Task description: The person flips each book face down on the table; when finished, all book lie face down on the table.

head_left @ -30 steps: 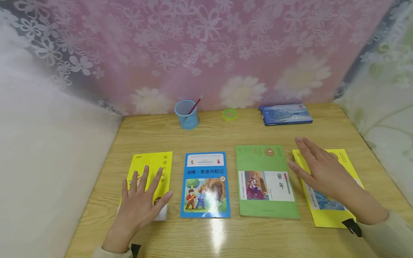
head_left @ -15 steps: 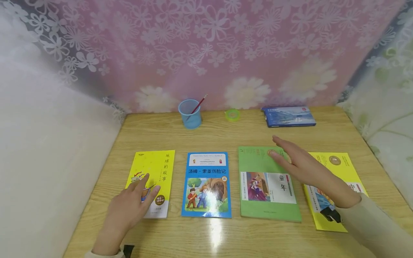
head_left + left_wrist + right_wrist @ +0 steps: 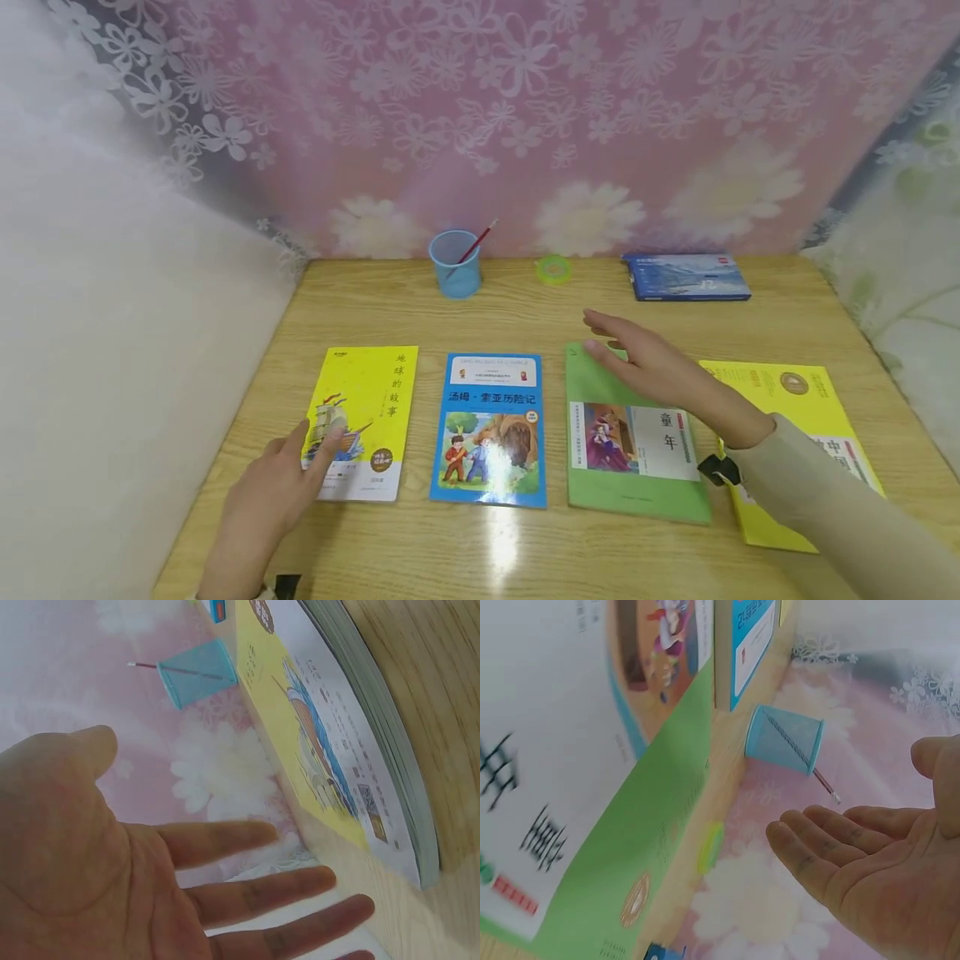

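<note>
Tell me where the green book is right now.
In the head view, the green book lies on the table right of centre, between the blue book and the rightmost yellow book; the right hand hides part of its upper end.

yellow book (image 3: 369, 408) “地球的故事”, blue book (image 3: 488, 430) “汤姆·索亚历险记”, green book (image 3: 636, 454) “童年”

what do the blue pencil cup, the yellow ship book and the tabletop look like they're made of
Blue pencil cup: sheer, probably metal or plastic mesh; the pencil shows through its wall.
Yellow ship book: paper pages by their layered edges, likely smooth card cover.
Tabletop: glossy wood or wood-look laminate, from grain and glare.
</note>
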The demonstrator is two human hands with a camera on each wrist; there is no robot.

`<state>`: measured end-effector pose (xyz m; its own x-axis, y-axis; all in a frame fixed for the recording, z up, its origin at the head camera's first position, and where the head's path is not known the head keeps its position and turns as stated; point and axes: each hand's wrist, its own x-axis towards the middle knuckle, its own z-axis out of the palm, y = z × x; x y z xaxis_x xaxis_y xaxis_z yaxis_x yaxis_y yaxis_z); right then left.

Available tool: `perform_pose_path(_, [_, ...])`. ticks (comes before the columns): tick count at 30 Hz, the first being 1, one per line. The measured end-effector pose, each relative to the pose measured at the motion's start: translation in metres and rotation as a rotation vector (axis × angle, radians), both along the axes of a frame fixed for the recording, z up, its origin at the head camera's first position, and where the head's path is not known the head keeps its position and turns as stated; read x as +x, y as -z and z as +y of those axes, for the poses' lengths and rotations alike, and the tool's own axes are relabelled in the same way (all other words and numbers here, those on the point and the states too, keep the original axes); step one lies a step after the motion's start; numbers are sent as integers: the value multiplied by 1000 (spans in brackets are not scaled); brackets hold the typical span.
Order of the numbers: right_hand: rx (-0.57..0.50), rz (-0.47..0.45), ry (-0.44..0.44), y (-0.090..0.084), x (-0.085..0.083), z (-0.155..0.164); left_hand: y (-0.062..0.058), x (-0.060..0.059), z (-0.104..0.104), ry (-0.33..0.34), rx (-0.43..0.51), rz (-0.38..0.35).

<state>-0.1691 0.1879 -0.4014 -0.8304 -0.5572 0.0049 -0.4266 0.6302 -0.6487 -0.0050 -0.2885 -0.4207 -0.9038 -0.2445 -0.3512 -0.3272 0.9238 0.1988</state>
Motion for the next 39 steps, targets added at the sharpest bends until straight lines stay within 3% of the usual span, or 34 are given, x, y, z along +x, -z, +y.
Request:
perform_pose_path(6, [-25,-47,-56,5,-10,-22,-3,1,-5,-20,9,-40])
perform_pose_path(19, [-7,-113,-191,-9,-47,-99,2,4,-14,-72,42,-8])
perform_pose_path(32, [94,-32,-298,10,-68,-177,11,17,-23,-108,51,-9])
perform_pose_path(39, [104,-80,-324,15,-72,-210,13,19,-25,-126,48,-7])
